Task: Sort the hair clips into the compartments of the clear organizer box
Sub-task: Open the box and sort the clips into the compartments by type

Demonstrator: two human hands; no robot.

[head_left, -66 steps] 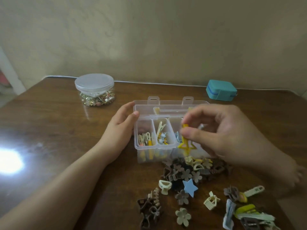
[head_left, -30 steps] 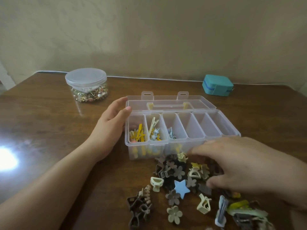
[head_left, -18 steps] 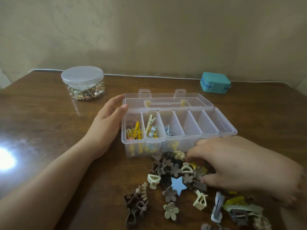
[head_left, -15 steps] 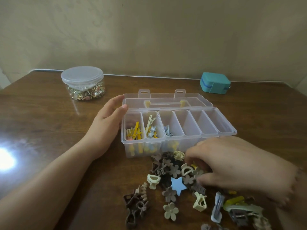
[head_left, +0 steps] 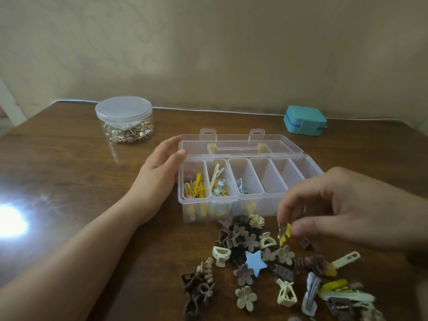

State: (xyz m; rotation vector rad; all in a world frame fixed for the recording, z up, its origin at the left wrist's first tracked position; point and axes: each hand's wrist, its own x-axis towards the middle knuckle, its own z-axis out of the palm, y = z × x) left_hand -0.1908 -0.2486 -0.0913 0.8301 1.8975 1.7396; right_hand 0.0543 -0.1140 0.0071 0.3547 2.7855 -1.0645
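Observation:
The clear organizer box [head_left: 266, 205] stands open mid-table, its lid [head_left: 238, 144] folded back. Yellow clips [head_left: 196, 187] fill the leftmost compartment, mixed clips [head_left: 217, 184] the second, and blue ones [head_left: 242, 187] the third; the other compartments look empty. My left hand [head_left: 159, 179] rests against the box's left end, fingers straight. My right hand [head_left: 347, 207] hovers just above the loose pile of hair clips [head_left: 266, 262] in front of the box and pinches a small yellow clip [head_left: 286, 231] between thumb and fingertips.
A lidded clear jar [head_left: 125, 121] of small trinkets stands at the back left. A teal case [head_left: 304, 120] sits at the back right beside a white cable along the wall. Glare marks the wooden table [head_left: 69, 181] at the left.
My right hand put a yellow star clip in the box, dropped to the pile, dug among the clips, and now lifts off it with a yellow clip pinched. The left hand stayed put.

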